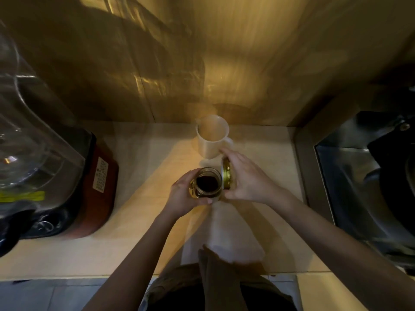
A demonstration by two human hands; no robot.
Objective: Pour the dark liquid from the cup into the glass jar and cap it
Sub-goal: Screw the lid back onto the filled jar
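The glass jar (207, 184) stands upright on the pale counter (143, 167) with dark liquid inside and its mouth uncovered. My left hand (183, 195) wraps around the jar from the left. My right hand (247, 178) holds the gold metal lid (226, 173) on edge, tilted, right beside the jar's right rim. Behind them stands the white plastic cup (213, 136) with a handle, upright; its inside looks pale, with no dark liquid visible.
A blender with a clear jug and red base (98, 189) fills the left side of the counter. A steel sink (359, 185) with dark items lies at the right. A golden reflective wall (202, 63) rises behind the cup.
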